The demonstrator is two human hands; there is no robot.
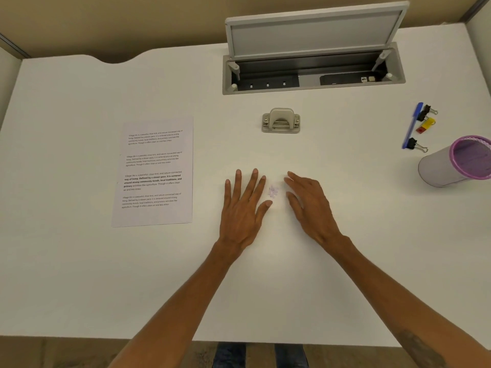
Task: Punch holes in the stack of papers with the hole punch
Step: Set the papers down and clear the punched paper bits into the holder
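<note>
At the right edge of the frame a pen cup (451,168) of lilac wire mesh with a brighter purple rim leans its mouth toward the camera, and only its own mesh wall shows inside. At upper centre a long cable well (313,87) is sunk into the desk, its grey lid (313,33) propped up behind it; inside are dark panels and a few small fittings (too small to tell what they are). The white table (79,261) is smooth and matte, with a curved notch cut in its far edge at upper left, beige partition walls beyond, and wood-look flooring along the bottom of the frame. The hole punch (281,120), a squat beige thing with a rounded lever, sits alone at centre, below the well and well apart from both hands. The stack of papers (154,172), printed with four blocks of text, lies flat at centre left, apart from the punch. The left hand (245,205) lies palm down on the table with its fingers straight and spread, holding nothing; the right hand (309,205) is beside it, fingers straight and close together, also holding nothing. Between them lies a tiny heap of pale paper dots (272,191). At upper right a blue pen (411,126) lies beside two black binder clips (417,146) and a yellow-and-red tag (426,125).
</note>
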